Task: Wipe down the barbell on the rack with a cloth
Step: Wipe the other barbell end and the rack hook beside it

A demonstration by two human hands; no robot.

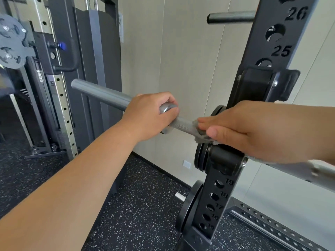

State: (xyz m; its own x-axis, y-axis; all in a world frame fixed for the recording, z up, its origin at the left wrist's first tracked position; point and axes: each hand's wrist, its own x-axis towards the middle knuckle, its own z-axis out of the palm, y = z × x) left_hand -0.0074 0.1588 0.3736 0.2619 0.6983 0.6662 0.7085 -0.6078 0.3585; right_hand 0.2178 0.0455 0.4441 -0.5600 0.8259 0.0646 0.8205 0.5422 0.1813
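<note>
While my left grip (pixel 150 115) clenches around the barbell (pixel 101 95) at its collar, my right grip (pixel 241 131) pinches a grey cloth (pixel 203 136) against the knurled shaft, just beside the black hook (pixel 224 160) of the rack (pixel 258 42) that cradles the bar. Rubbing toward the hook, I judge the cloth could snag there and pull free of my fingers, or a hard push could roll the bar off its rest.

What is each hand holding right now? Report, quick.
Left hand: closed, fingers curled round the barbell.
Right hand: closed, pinching the cloth against the barbell.
</note>
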